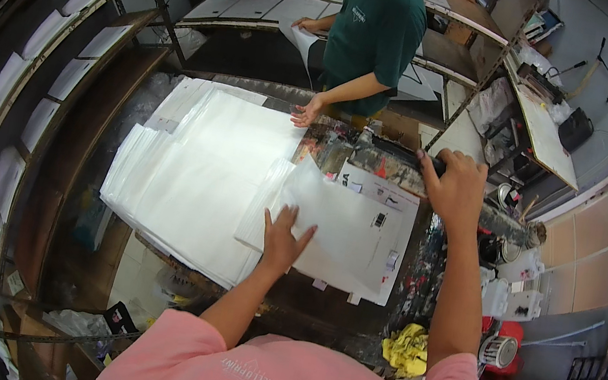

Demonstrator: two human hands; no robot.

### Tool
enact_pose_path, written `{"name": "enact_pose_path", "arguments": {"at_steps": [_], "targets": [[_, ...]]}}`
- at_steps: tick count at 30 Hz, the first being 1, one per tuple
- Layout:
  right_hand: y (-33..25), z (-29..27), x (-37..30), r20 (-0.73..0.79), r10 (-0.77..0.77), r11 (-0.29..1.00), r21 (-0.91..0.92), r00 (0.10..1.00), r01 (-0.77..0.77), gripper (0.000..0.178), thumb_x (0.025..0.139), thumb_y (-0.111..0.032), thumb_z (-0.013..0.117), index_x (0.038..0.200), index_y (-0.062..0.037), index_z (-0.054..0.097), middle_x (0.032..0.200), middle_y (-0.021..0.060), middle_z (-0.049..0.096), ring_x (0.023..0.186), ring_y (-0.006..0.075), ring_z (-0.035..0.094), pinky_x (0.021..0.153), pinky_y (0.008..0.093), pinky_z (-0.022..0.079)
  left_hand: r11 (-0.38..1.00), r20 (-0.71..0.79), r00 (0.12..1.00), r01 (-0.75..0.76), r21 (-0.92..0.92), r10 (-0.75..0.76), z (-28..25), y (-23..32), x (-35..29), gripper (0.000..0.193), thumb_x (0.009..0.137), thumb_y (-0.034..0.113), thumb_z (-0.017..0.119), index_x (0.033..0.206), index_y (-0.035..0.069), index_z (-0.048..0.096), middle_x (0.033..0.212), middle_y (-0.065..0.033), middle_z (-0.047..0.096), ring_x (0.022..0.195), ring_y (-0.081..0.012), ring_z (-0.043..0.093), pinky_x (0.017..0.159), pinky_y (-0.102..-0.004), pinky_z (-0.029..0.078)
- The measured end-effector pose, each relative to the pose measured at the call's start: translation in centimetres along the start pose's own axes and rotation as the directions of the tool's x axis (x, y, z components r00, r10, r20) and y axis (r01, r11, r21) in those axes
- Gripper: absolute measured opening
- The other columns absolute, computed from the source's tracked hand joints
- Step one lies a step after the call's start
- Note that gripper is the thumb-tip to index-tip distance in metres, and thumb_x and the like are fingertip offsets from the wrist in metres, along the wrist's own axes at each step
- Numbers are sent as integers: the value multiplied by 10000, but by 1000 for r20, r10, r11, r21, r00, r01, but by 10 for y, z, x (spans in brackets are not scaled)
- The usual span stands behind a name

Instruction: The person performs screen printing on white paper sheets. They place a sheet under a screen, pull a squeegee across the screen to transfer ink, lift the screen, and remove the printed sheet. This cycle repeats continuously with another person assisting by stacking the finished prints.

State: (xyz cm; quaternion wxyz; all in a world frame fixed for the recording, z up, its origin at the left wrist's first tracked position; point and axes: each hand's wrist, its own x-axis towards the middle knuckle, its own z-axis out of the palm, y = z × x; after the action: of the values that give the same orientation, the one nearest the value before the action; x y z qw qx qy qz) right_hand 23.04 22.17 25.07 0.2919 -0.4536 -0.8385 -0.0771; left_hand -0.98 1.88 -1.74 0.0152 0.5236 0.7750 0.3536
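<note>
Two bare hands work around a white sheet (pixel 341 232) at the middle of the frame, laid over a printed backing (pixel 406 220) that shows along its upper and right edges. The left hand (pixel 282 242) is spread and relaxed, clenching nothing; it seems to rest at the sheet's left end, beside a small stack (pixel 256 218), though exactly which layer its fingers touch I cannot tell. The right hand (pixel 457 186), right of centre, curls around a dark bar (pixel 440 166) on the far side of the sheet; how tightly it squeezes is unclear.

The step in hand looks like settling the sheet flat. To do it well, use the left fingers wide and light, since thin paper probably creases under a hard push. The sheet's upper left corner lifts in a curl, so that deserves smoothing first, working outward from the middle. Squaring the edges against the backing matters too, and the bar is best held steady and clear of the paper. Care is also needed not to nudge the large stack (pixel 204 166) left of centre, near which a co-worker's open hand (pixel 308 111) hovers. A crumpled yellow cloth (pixel 406 349) lies lower right.
</note>
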Motion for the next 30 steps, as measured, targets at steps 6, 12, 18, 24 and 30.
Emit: {"name": "enact_pose_path", "arguments": {"at_steps": [6,12,18,24,30], "targets": [[-5,16,-40,-15,-34,998,-62,999,33,600,994,-636,641,926,-55,776,894,135,733,924,315,686,892,477,395,978,-11,999,51,202,-50,-47,-124,15,697,949,449,787,1475,16,641,1496,-192,652,1544,-358,461,1326,-669,30],[-3,22,-47,-26,-41,997,-70,999,39,632,984,-662,632,918,-56,800,870,115,729,886,292,685,885,465,383,989,-133,982,-126,78,136,-39,-99,6,588,993,381,760,1509,132,629,1636,-244,476,1569,-435,377,1282,-695,185],[4,16,-38,-74,-92,995,-40,993,89,570,988,-589,683,914,-33,788,826,109,706,847,295,676,883,453,394,854,403,776,-520,-27,486,82,2,-85,548,1073,416,615,1563,173,582,1705,-192,412,1617,-426,299,1287,-736,82],[9,22,-30,-103,-73,997,-1,992,73,673,939,-692,671,894,-35,810,823,121,731,820,282,672,869,453,389,875,531,743,-484,8,406,107,6,-104,619,1110,490,500,1648,183,480,1766,-201,305,1654,-444,198,1279,-748,7],[13,23,-16,-101,-40,999,20,994,42,681,924,-702,680,871,-36,815,809,120,734,818,280,680,877,450,394,895,607,714,-446,11,348,99,12,-103,609,1115,464,511,1650,175,479,1772,-178,308,1666,-419,177,1288,-730,27]]}}
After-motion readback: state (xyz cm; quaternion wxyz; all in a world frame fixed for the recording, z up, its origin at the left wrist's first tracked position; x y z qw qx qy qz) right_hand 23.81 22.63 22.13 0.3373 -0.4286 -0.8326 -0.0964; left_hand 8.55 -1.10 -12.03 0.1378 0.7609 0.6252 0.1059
